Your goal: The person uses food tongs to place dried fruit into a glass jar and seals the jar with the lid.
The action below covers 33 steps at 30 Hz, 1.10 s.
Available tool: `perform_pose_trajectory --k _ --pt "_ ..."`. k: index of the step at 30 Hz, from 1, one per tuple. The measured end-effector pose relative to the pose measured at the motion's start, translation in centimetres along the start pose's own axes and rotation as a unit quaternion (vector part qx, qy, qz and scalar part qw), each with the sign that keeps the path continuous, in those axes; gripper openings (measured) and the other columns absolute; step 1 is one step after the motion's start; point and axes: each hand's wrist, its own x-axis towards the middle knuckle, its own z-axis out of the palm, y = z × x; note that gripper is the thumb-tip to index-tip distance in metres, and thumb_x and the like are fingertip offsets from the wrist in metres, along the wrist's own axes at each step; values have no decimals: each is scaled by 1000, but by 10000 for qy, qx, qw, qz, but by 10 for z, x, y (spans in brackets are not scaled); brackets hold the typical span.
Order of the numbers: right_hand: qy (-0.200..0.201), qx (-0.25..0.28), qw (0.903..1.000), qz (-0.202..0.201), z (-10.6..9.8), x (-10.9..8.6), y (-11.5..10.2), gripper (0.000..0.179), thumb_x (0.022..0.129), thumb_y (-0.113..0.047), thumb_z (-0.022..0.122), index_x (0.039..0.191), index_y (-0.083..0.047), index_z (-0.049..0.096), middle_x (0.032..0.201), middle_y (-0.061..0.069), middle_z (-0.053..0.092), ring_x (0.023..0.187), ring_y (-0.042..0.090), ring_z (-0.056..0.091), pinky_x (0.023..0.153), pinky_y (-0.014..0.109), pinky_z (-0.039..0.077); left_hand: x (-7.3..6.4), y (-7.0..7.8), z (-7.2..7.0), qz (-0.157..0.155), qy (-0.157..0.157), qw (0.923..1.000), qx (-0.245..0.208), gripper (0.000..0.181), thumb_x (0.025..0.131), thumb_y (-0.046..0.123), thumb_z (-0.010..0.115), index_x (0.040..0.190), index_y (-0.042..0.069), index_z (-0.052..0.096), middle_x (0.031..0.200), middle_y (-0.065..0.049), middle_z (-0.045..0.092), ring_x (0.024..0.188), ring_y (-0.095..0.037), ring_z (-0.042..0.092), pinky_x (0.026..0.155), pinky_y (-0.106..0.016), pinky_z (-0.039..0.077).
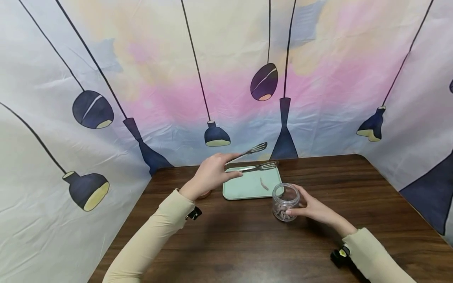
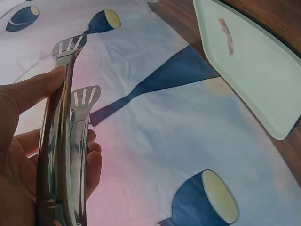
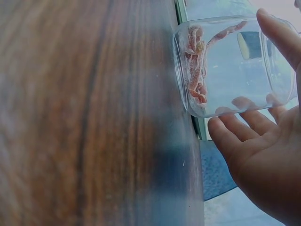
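Note:
My left hand (image 1: 211, 175) holds metal tongs (image 2: 56, 141) with slotted ends, thumb on one arm and fingers round the other. The tongs' ends stand apart with nothing between them, above the pale green tray (image 1: 237, 190). One thin pinkish-brown strip (image 1: 264, 184) lies on the tray. In front of the tray's right corner, my right hand (image 1: 315, 206) grips a clear, lidless jar (image 1: 286, 196) from the right side. Several similar dried-looking strips (image 3: 196, 70) are gathered at the jar's bottom, and one leans up its wall.
A reddish-brown round object (image 1: 205, 194), mostly hidden behind my left wrist, sits on the dark wooden table (image 1: 226, 243). A cloth backdrop (image 1: 170, 78) printed with hanging lamps stands right behind the table's far edge and along its sides.

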Motion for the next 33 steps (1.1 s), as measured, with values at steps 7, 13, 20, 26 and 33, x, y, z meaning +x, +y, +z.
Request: perform_pose_trajectory --k 7,13,20,26,33 --pt "3 38 10000 -79 0 0 1 98 89 -24 80 161 -11 15 151 30 39 143 47 32 109 60 35 3 -14 17 -183 -100 9997 -153 61 89 41 78 142 18 60 129 -4 67 112 -25 64 88 -47 52" --pt "2 67 10000 -53 1 -1 0 96 89 -24 80 160 -12 16 151 30 39 141 47 35 106 57 39 5 -25 37 -470 -321 9979 -318 63 90 39 77 143 13 58 138 -7 62 123 -28 60 97 -49 50" --pt "18 63 10000 23 2 -1 -1 97 88 -24 80 160 -12 17 151 30 38 139 47 38 103 53 43 4 -35 60 -644 -623 9958 -201 69 89 43 77 147 13 54 140 -13 59 124 -32 58 99 -49 48" --pt "5 98 9999 61 1 -1 -1 98 88 -24 80 161 -13 16 152 29 37 140 48 37 104 53 43 5 -39 78 -679 -844 9940 -125 69 89 44 77 146 11 55 136 -15 61 122 -33 59 96 -49 50" --pt "20 66 9999 80 1 -1 1 99 88 -24 80 161 -13 14 153 30 36 138 49 39 100 51 47 8 -45 99 -600 -985 9929 -276 66 89 40 78 143 8 58 134 -14 63 122 -32 60 97 -48 50"
